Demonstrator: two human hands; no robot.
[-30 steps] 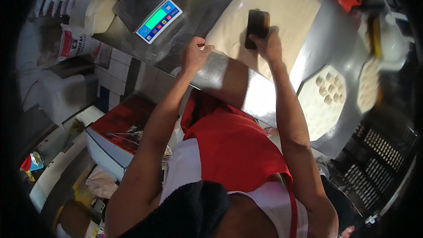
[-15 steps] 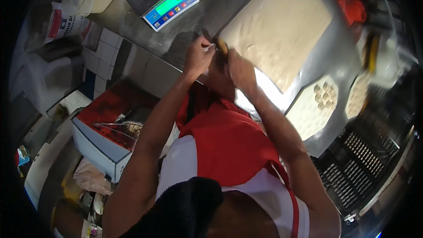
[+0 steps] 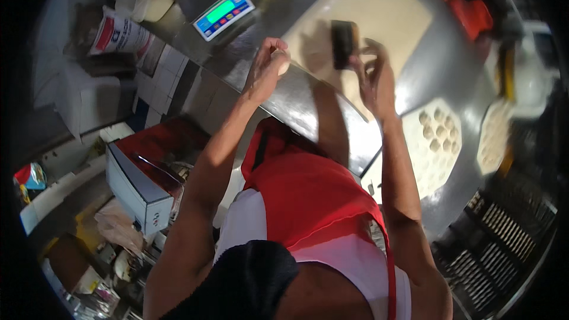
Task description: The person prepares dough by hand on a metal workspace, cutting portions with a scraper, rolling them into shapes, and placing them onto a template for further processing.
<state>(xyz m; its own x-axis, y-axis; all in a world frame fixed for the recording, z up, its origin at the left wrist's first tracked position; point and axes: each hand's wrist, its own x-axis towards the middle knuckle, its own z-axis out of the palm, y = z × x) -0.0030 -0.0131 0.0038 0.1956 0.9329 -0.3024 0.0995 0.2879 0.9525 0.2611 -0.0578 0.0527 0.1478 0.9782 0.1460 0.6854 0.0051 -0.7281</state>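
A wide, flat sheet of pale dough (image 3: 403, 6) lies on the metal worktop. My left hand (image 3: 265, 74) is closed around a small piece of dough (image 3: 283, 64), just off the sheet's near left edge. Over the sheet, my right hand (image 3: 374, 80) grips a dough scraper (image 3: 344, 44), a dark rectangular blade with a brownish edge, blurred by motion. Its fingers pinch the near end, and whether the blade touches the dough I cannot tell. To the right of my right forearm sits a pale octagonal mould tray (image 3: 424, 160) with several round dough pieces in its hollows.
A digital scale (image 3: 224, 13) with a lit green display stands at the far left of the worktop (image 3: 296, 104). A second tray (image 3: 495, 136) lies farther right, above black slatted racks (image 3: 504, 225). Red objects (image 3: 468, 18) line the far right. A box (image 3: 139, 186) stands low at left.
My hands have moved apart. The right hand went right and over the sheet with the scraper, while the left stays near the sheet's edge with the dough piece. The whole view has shifted slightly.
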